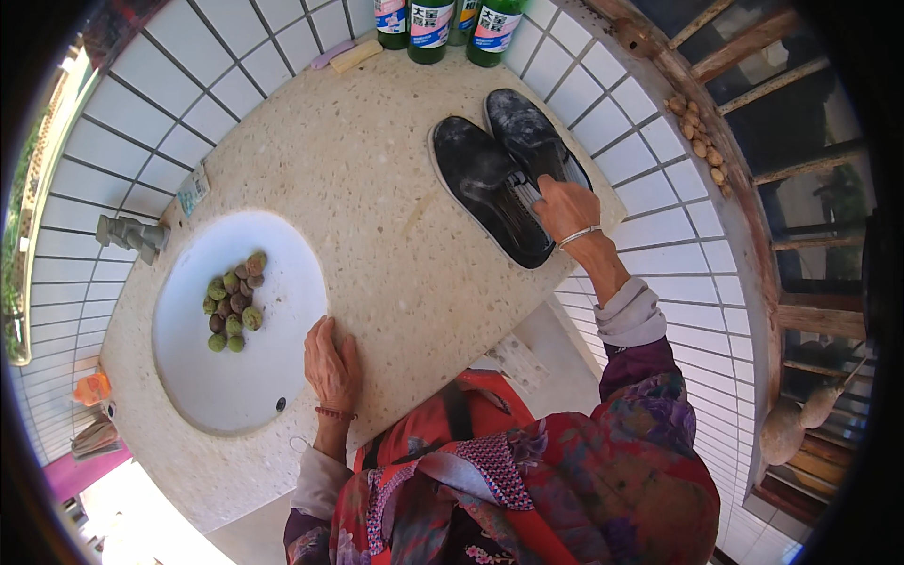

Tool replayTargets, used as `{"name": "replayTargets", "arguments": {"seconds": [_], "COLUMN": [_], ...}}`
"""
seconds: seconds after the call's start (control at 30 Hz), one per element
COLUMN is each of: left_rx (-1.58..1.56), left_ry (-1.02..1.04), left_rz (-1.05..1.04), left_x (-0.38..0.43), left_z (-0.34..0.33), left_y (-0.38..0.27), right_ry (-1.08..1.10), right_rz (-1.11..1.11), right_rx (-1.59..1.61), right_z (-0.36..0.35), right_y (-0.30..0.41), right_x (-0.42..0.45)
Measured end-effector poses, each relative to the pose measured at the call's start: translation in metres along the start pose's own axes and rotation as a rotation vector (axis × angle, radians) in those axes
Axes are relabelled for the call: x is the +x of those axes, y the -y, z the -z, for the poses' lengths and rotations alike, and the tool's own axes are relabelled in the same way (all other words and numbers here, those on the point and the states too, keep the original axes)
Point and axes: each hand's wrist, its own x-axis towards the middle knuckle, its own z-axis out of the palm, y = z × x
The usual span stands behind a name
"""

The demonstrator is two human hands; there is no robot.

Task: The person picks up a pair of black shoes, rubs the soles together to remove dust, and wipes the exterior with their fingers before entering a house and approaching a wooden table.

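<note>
My right hand (571, 210) is closed over the adjoining inner edges of a pair of black slip-on shoes, its fingertips partly hidden at their openings. The left shoe (474, 159) and the right shoe (521, 116) stand side by side on the speckled stone countertop (367, 183), toes pointing away from me. Pale dust marks their uppers. My left hand (332, 364) rests empty at the near right rim of the white washbasin (282, 268), fingers slightly apart. Several green and brown walnuts in their husks (233, 304) lie clustered inside the basin.
Green glass bottles (431, 32) stand in the far corner, beside a yellowish bar (357, 56) and a purple object (332, 54). A grey tap (134, 236) is left of the basin. Nuts (699, 138) lie on the right ledge; a bottle gourd (784, 431) sits lower right.
</note>
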Motion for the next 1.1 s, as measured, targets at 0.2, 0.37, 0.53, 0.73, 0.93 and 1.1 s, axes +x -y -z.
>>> {"name": "replayTargets", "arguments": {"seconds": [0.2, 0.37, 0.53, 0.73, 0.93, 1.1], "left_rx": [-0.021, -0.077, -0.103, -0.218, -0.716, -0.661], "left_ry": [-0.010, -0.001, -0.022, -0.012, 0.386, 0.538], "left_rz": [0.005, -0.016, -0.066, -0.260, -0.408, -0.508], "left_x": [0.000, -0.001, -0.003, 0.004, 0.040, 0.032], "left_z": [0.003, 0.002, 0.008, 0.010, 0.036, 0.032], "left_y": [-0.001, 0.004, 0.001, 0.010, -0.067, -0.116], "right_ry": [-0.107, -0.170, -0.281, -0.295, -0.205, -0.213], "right_rz": [0.018, 0.016, 0.133, 0.176, 0.241, 0.309], "right_rx": [0.111, 0.037, -0.002, -0.009, 0.033, 0.074], "right_z": [0.001, 0.019, 0.050, 0.075, 0.088, 0.087], "right_y": [-0.001, 0.008, 0.033, 0.068, 0.094, 0.087], "right_x": [-0.022, -0.082, -0.153, -0.232, -0.276, -0.303]}}
